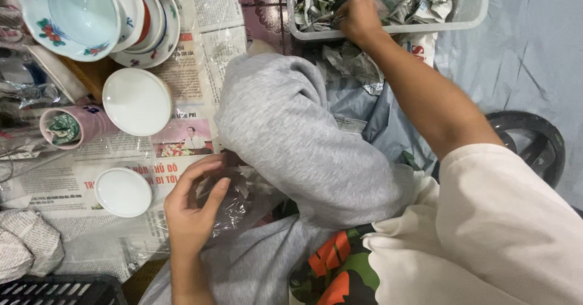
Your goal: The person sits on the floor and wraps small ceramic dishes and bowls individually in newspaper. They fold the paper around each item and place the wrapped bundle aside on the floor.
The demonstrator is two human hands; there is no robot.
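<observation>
Head view, seen from above. Grey fabric-covered bent knee (291,135) at the centre, taken as the landmark. Beyond the knee, at the top edge, a clear plastic rectangular tub (473,4) filled with crumpled newspaper scraps (328,1). Right hand (359,18) reached past the knee into that tub, fingers curled down among the scraps; whether anything was actually gripped cannot be told, fingertips hidden. More crumpled paper (349,65) spilled just below the tub, between it and the knee. Left hand (193,202) lay low and to the left of the knee, fingers loosely spread and lightly bent over a sheet of crinkled clear plastic film (234,205), touching it but not clenched. Left of the knee, flat spread newspaper pages (182,68) covering the floor. On them, a round white upturned saucer (136,101) and, nearer the left hand, a smaller round white lid-like dish (123,191). Further left of the knee, a pink ceramic mug (76,126) lying on its side, stuffed with folded paper. Up and left of the knee, a stack of white floral-painted bowls and plates (91,13). Far lower left, a newspaper-wrapped bundle (24,241) and the corner of a black plastic slatted crate (61,290). Right of the knee, a dark round object (537,144), partly hidden by a white sleeve (504,220).
</observation>
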